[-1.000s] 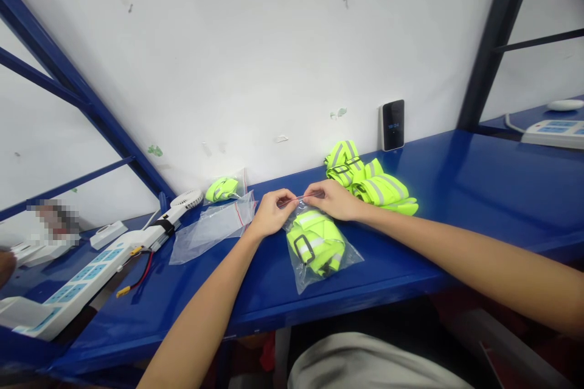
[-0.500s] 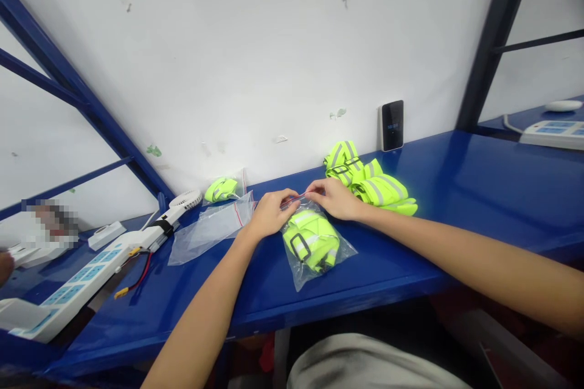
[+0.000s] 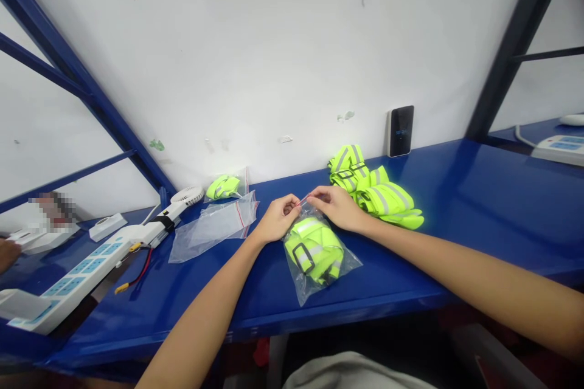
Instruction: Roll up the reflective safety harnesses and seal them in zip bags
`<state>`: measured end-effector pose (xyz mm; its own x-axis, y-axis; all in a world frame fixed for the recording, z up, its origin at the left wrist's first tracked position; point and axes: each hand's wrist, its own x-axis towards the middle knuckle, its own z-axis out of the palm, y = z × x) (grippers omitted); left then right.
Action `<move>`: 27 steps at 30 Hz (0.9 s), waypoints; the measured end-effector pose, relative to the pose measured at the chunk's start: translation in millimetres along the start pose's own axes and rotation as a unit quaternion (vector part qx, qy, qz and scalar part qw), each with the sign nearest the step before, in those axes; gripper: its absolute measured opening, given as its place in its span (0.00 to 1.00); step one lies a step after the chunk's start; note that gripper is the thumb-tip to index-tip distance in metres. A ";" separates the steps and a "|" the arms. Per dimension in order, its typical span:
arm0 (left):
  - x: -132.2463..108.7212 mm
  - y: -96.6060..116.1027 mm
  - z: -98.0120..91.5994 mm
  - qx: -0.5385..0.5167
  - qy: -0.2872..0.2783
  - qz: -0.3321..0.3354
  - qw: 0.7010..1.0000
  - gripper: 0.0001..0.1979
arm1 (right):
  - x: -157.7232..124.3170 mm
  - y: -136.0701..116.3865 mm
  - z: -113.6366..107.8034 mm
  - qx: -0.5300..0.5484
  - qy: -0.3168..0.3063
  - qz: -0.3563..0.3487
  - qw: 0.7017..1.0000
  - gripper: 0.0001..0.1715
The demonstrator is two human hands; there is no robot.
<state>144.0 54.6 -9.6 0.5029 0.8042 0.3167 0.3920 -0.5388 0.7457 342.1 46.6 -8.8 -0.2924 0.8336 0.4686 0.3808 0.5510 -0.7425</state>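
A clear zip bag (image 3: 302,292) lies on the blue table near its front edge. Inside it is a folded neon-yellow reflective strap (image 3: 314,249) with grey stripes and a black buckle. My left hand (image 3: 279,217) pinches the left part of the bag's red-lined mouth. Close beside it, my right hand (image 3: 335,203) pinches the same mouth edge from the right. Both hands are closed, thumbs against fingers. Just behind my right hand sit more folded neon-yellow straps (image 3: 387,197). Left of my left hand lie flat clear zip bags (image 3: 205,228) with red seal lines.
Another bagged neon strap (image 3: 223,187) rests against the wall. A white power strip (image 3: 86,273), a small fan (image 3: 187,196) and a red-black cable (image 3: 145,267) line the left side. A black-faced device (image 3: 401,130) leans on the wall. Another person's hand (image 3: 6,254) shows at far left.
The camera view has shifted slightly. My fingers have moved a little along the bag's mouth, and the mouth now slants upward to the right between them.
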 end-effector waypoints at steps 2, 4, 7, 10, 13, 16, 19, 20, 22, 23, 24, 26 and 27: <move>-0.1 -0.7 -0.7 -0.009 0.002 -0.007 1.000 0.12 | -1.8 -3.9 -1.0 -0.021 0.005 -0.010 1.000 0.13; 0.5 0.4 -0.9 -0.007 0.003 -0.005 1.000 0.12 | -3.2 -7.6 -1.9 -0.044 0.010 -0.022 0.999 0.13; 3.2 5.1 -0.7 0.010 -0.021 0.009 1.000 0.13 | -3.7 -10.2 -2.6 -0.072 0.012 -0.046 0.996 0.12; 6.1 11.7 -1.7 0.039 -0.051 0.024 0.998 0.14 | -3.5 -9.9 -2.3 -0.084 0.000 -0.049 0.995 0.11; 6.0 16.2 -3.7 0.064 -0.064 0.026 0.996 0.15 | -3.9 -8.2 -1.7 -0.087 -0.019 -0.036 0.995 0.10; 3.6 16.5 -4.3 0.068 -0.072 0.012 0.995 0.16 | -3.6 -6.5 -2.1 -0.055 -0.054 -0.022 0.997 0.08; 2.0 15.2 -4.2 0.052 -0.055 0.009 0.997 0.15 | -1.6 -8.9 -5.1 -0.030 -0.079 -0.046 0.995 0.08; 1.7 15.3 -4.8 0.045 -0.050 0.007 0.998 0.15 | -0.7 -11.0 -6.6 -0.031 -0.076 -0.056 0.995 0.08; 1.2 17.2 -7.9 0.027 -0.047 -0.004 0.999 0.15 | 1.1 -16.1 -9.3 -0.032 -0.054 -0.062 0.996 0.08; 0.6 18.8 -10.2 0.021 -0.050 -0.010 0.998 0.15 | 1.9 -18.5 -10.4 -0.029 -0.042 -0.058 0.997 0.08; -0.2 20.5 -12.8 0.020 -0.053 -0.015 0.998 0.15 | 2.6 -20.1 -11.2 -0.024 -0.033 -0.054 0.998 0.07; -2.5 23.2 -17.3 0.042 -0.060 -0.015 0.997 0.14 | 3.4 -20.5 -11.7 -0.011 -0.027 -0.052 0.998 0.07; -3.8 23.8 -19.0 0.065 -0.062 -0.009 0.996 0.13 | 3.5 -19.4 -11.4 -0.004 -0.032 -0.056 0.998 0.08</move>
<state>136.9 43.5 18.1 0.5823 0.7819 0.2228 0.4942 -0.5580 0.6666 343.7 39.2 12.7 -0.3885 0.7626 0.5172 0.3500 0.6413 -0.6828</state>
